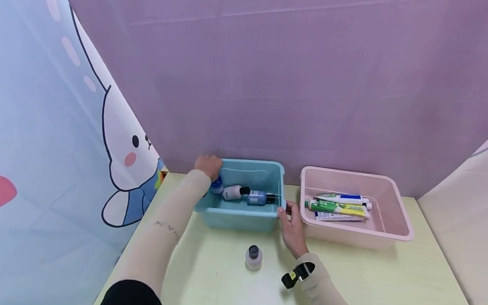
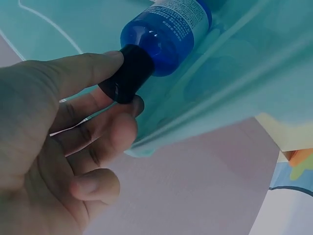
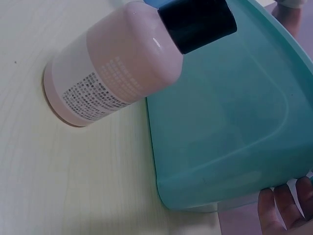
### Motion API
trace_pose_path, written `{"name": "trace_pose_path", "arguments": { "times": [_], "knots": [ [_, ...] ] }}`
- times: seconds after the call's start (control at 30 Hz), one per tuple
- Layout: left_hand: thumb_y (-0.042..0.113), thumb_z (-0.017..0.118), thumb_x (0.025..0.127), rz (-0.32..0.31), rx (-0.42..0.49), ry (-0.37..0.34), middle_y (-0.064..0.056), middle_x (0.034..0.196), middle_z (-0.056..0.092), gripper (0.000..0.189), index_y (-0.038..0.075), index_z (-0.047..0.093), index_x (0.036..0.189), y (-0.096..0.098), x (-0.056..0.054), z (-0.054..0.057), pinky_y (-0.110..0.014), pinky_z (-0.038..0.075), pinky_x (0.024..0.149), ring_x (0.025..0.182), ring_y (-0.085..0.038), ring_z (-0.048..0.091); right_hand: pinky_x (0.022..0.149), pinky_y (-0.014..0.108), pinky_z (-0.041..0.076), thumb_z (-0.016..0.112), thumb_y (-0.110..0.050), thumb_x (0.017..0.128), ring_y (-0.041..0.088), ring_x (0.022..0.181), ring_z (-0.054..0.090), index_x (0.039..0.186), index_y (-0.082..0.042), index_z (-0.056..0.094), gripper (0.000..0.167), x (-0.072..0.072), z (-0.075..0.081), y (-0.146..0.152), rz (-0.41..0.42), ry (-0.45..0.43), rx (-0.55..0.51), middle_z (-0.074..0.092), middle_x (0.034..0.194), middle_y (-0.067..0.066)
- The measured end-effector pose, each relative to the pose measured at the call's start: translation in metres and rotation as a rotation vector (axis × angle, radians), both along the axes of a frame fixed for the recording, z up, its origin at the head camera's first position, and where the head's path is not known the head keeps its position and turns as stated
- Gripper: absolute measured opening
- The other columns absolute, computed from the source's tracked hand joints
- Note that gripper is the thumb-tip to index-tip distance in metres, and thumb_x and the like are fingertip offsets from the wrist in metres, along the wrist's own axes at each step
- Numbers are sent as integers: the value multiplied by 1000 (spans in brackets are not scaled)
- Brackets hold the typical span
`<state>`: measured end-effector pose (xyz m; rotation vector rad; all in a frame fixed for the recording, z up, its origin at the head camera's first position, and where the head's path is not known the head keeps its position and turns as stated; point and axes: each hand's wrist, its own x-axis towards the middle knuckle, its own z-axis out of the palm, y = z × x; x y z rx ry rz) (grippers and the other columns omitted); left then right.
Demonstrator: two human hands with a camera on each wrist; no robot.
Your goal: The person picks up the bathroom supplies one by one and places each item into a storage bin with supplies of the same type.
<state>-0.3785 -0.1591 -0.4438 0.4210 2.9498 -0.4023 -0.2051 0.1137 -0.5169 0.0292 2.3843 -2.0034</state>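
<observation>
At the far left corner of the teal basket, my left hand pinches the black cap of a blue bottle between thumb and fingers. The blue bottle leans at the basket's inner left side. My right hand grips the basket's right rim near its front corner, with fingers along the wall. Inside the basket lie a pale bottle and a light blue bottle, both with black caps. A pale pink bottle with a black cap stands on the table before the basket.
To the right, close beside my right hand, stands a pink basket holding several toothpaste tubes. Behind both baskets rises a purple cloth backdrop. A cartoon-printed cloth borders the table on the left.
</observation>
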Motion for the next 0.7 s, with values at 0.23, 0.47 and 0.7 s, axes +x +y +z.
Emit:
{"name": "trace_pose_path", "arguments": {
  "times": [0.23, 0.47, 0.7],
  "knots": [
    [9, 63, 98, 30, -1, -2, -7, 91, 72, 8, 10, 70, 95, 4, -2, -7, -42, 60, 70, 76, -21, 63, 111, 44, 45, 42, -30, 111, 28, 132, 44, 149, -7, 37, 45, -14, -30, 3, -18, -7, -20, 44, 148, 16],
    [11, 66, 97, 42, -51, -44, -9, 109, 74, 17, 11, 72, 112, 3, 0, -19, -43, 61, 79, 93, -23, 68, 110, 50, 47, 45, -37, 110, 28, 129, 46, 146, -11, 41, 44, -14, -44, 0, -34, 27, -31, 47, 144, 12],
    [7, 60, 100, 16, 4, 22, -11, 98, 74, 13, 8, 73, 103, -2, -1, -19, -43, 62, 72, 83, -24, 69, 108, 47, 48, 45, -39, 110, 27, 127, 47, 144, -12, 42, 44, -12, -44, -2, -38, 38, -29, 48, 141, 11]
  ]
}}
